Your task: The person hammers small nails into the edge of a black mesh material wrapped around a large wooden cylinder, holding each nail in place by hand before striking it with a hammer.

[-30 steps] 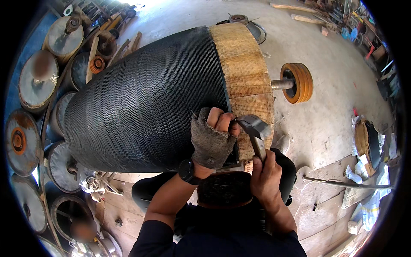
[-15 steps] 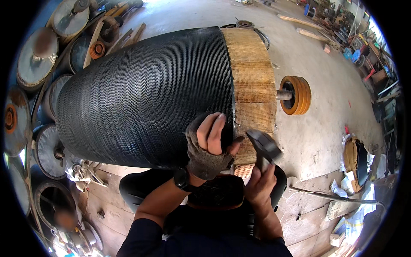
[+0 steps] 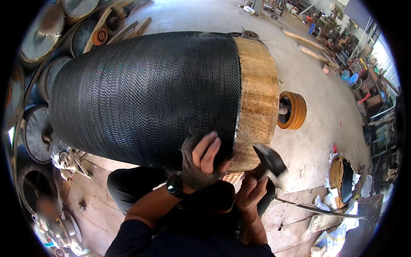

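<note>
In front of me lies a big drum wrapped in rows of black, finely ridged material (image 3: 145, 98), with a bare wooden band (image 3: 258, 85) at its right end. My left hand (image 3: 201, 160), in a dark fingerless glove, rests against the drum's near side by the seam between black covering and wood. Its fingers are curled and its thumb points at the seam; whatever it may pinch is too small to make out. My right hand (image 3: 251, 192) grips a hammer (image 3: 271, 161), whose slightly blurred dark head is just off the wood's near right edge.
From the drum's right end a shaft carries an orange grooved pulley (image 3: 293, 110). Large round-ended rollers (image 3: 39, 132) are stacked along the left. Planks (image 3: 314, 52) lie on the far floor, and bags and scraps (image 3: 342, 222) sit at the lower right.
My view has shifted, so the drum sits lower in the picture. The left thumb has drawn back leftward from the wood toward the black covering. The hammer stays near the wood's edge.
</note>
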The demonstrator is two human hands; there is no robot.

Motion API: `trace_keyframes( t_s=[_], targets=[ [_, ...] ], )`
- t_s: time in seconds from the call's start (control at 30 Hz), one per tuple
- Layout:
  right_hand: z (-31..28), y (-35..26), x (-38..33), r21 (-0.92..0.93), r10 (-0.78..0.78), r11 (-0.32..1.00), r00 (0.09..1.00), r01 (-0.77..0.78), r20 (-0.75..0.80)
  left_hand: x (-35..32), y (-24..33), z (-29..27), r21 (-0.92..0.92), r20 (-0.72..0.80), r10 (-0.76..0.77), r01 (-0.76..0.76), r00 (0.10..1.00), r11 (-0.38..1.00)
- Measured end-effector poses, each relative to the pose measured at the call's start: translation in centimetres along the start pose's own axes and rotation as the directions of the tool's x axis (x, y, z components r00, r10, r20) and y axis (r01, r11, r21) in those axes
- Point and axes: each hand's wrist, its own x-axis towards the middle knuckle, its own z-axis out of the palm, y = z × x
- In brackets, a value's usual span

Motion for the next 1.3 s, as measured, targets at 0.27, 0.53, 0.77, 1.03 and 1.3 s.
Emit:
trace_keyframes(
  t_s=[0.27,0.53,0.77,1.03,1.3],
  targets=[
    [0.3,-1.3,0.2,0.034,0.124,0.991,0.990,-0.126,0.075,-9.0,3.9,-5.5,-0.342,0.689,0.107,0.191,0.717,0.920],
    [1.3,-0.7,0.6,-0.066,0.198,0.979,0.973,-0.191,0.121,-12.5,4.8,-6.2,-0.283,0.789,0.107,0.203,0.605,0.937],
    [2.4,-0.5,0.7,-0.058,0.190,0.980,0.982,-0.188,0.014,-12.9,5.8,-6.7,-0.123,0.875,-0.089,0.396,0.476,0.910],
    [2.0,-2.5,0.8,0.270,-0.059,0.950,0.936,0.160,-0.346,-13.1,5.1,-7.1,-0.190,0.909,0.045,0.315,0.413,0.930],
    [1.1,-2.7,-0.2,0.076,0.139,0.987,0.990,-0.140,0.016,-13.6,5.3,-6.9,-0.192,0.838,-0.016,0.323,0.545,0.927]
  ],
)
